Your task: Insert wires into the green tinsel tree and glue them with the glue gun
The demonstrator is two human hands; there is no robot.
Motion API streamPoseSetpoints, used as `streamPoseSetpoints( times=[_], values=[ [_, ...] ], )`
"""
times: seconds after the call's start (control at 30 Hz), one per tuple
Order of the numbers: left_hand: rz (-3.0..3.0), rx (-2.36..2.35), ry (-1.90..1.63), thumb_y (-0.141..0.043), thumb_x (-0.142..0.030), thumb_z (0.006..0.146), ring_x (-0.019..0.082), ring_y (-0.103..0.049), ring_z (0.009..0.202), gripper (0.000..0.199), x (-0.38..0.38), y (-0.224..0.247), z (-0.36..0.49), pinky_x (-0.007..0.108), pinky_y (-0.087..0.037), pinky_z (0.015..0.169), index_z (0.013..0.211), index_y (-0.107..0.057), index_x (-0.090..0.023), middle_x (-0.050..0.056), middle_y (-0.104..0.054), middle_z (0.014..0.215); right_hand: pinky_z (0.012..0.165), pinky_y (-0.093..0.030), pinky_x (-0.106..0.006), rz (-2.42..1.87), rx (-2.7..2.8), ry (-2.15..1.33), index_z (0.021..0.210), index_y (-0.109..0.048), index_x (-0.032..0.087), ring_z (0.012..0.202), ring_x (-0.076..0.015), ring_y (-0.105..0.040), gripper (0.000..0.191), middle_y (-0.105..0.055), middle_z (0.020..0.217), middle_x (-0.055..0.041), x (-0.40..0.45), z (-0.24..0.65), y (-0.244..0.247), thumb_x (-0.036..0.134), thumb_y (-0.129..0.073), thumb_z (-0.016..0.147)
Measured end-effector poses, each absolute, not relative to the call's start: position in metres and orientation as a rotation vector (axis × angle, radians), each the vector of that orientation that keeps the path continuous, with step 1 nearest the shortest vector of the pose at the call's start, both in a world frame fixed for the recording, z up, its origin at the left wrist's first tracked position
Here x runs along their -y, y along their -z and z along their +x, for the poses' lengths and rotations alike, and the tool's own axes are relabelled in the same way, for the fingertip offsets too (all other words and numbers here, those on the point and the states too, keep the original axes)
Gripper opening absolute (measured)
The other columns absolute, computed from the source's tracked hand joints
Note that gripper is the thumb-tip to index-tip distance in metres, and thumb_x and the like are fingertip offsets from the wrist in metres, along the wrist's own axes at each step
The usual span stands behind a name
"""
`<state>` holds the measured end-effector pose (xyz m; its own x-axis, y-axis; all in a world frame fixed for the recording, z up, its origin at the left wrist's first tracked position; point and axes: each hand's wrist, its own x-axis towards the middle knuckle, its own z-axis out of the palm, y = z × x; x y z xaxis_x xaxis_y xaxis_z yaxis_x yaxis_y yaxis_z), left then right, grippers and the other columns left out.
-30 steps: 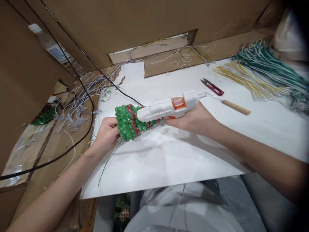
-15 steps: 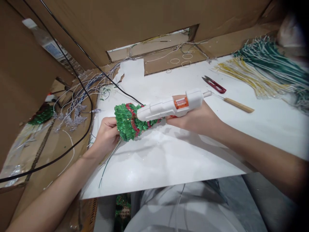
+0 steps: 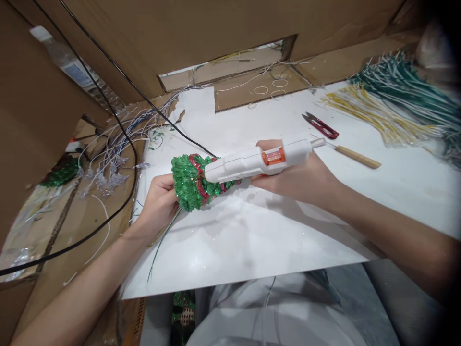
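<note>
My left hand [image 3: 163, 197] is closed on the base end of a small glittery green Christmas tree ornament [image 3: 186, 190] with red garland. The tree lies on its side above the white board, its tip pointing right. Thin green wires [image 3: 161, 247] hang down from near that hand. My right hand [image 3: 288, 175] grips a white hot glue gun [image 3: 237, 164] with an orange window and a glue stick [image 3: 318, 142] poking out behind. The gun's nose is over the tree's red garland; whether its tip touches cannot be seen. My right fingers are partly hidden behind the gun.
Red thread snips [image 3: 321, 127] and a wooden-handled awl [image 3: 357, 156] lie right on the white board [image 3: 230, 250]. Bundles of yellow wires [image 3: 382, 117] and green wires [image 3: 414, 91] lie beyond. A black cable [image 3: 135, 158] loops at left, near tangled light wires [image 3: 111, 173] and a plastic bottle [image 3: 81, 72].
The rear of the glue gun has shifted slightly to the right with my right hand, and the glue stick sits farther right. The tree and my left hand have barely moved.
</note>
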<state>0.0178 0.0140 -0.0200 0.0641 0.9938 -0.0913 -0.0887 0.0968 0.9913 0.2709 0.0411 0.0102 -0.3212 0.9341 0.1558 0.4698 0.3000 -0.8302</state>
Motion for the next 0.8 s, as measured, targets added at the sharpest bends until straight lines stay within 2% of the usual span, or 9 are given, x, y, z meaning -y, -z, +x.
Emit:
streamPoseSetpoints(
  times=[0.1,0.2,0.5,0.8],
  values=[
    [1.175,-1.131,-1.166,-0.077,-0.011,0.062,0.023,-0.069,0.084,0.024,-0.0143,0.0208,0.0171,0.027,-0.058,0.065,0.086,-0.077,-0.014,0.007,-0.073,0.105,0.043,-0.029,-0.023,-1.292,1.921,-0.886,0.059,-0.043,0.02,0.051,-0.0096,-0.043,0.019,-0.046,0.055,0.0046,-0.0401,0.2704,-0.0121,0.02,-0.062,0.061],
    [1.194,-1.118,-1.184,-0.078,-0.011,0.061,0.023,-0.069,0.089,0.036,-0.0148,0.0213,0.0163,0.026,-0.059,0.067,0.097,-0.075,-0.015,0.008,-0.071,0.11,0.044,-0.03,-0.023,-1.3,1.923,-0.865,0.061,-0.045,0.02,0.052,-0.0098,-0.044,0.017,-0.047,0.056,0.0048,-0.0397,0.2698,-0.0129,0.019,-0.061,0.061],
    [1.168,-1.145,-1.161,-0.077,-0.016,0.065,0.024,-0.07,0.089,0.049,-0.0152,0.0218,0.0159,0.029,-0.06,0.067,0.113,-0.068,-0.018,0.007,-0.072,0.108,0.046,-0.032,-0.024,-1.321,1.951,-0.814,0.062,-0.045,0.02,0.053,-0.0106,-0.047,0.015,-0.051,0.058,0.0046,-0.0404,0.271,-0.0119,0.021,-0.06,0.062],
    [1.14,-1.147,-1.15,-0.076,-0.013,0.061,0.023,-0.071,0.083,0.045,-0.0154,0.0214,0.0168,0.026,-0.059,0.058,0.106,-0.071,-0.017,0.008,-0.072,0.108,0.046,-0.031,-0.022,-1.247,1.909,-0.837,0.062,-0.046,0.02,0.051,-0.0086,-0.044,0.013,-0.048,0.056,0.0065,-0.0399,0.2697,-0.0124,0.017,-0.059,0.062]
  ],
)
